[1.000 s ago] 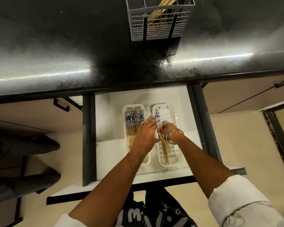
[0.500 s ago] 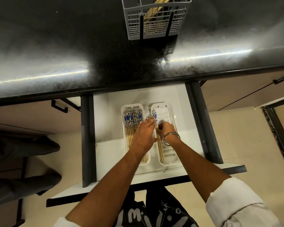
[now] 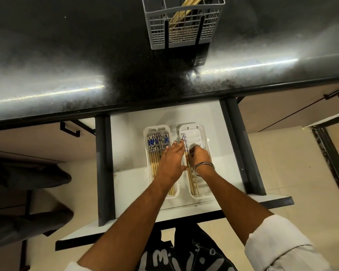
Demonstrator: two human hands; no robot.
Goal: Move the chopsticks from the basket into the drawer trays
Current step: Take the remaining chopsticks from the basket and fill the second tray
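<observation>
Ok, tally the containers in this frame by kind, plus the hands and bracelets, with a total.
White plastic drawer trays: 2, the left tray and the right tray
Grey slotted plastic basket on the black counter: 1
Bare hands: 2, the left hand and the right hand
Silver metal bangle on the right wrist: 1
Total: 6

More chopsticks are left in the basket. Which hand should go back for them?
Probably the left hand: it lies flat and empty over the trays, while the right hand is curled around chopsticks in the right tray.
</observation>
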